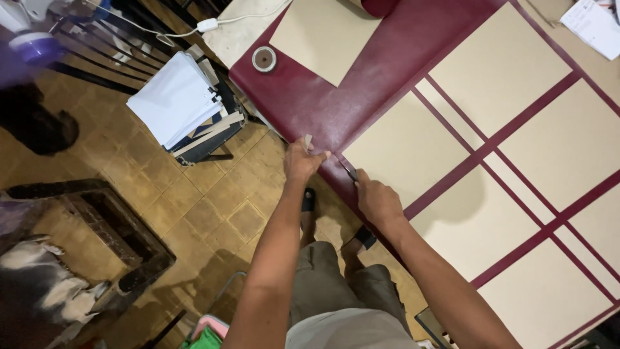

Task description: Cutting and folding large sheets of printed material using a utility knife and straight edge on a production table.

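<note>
A dark red sheet point(336, 97) covers the table, with several beige board panels point(403, 145) laid on it in a grid. My left hand point(302, 161) pinches the edge of the red sheet at the table's near edge, with a small pale scrap point(307, 142) sticking up by the fingers. My right hand point(378, 200) grips a thin knife point(347, 169) whose blade points at the red sheet right beside my left fingertips, along the corner of a beige panel.
A roll of tape point(264, 59) and a loose beige board point(323, 35) lie at the sheet's far end. A stack of white papers point(174, 97) rests on a dark stool over the tiled floor. A dark wooden frame point(113, 226) stands at left.
</note>
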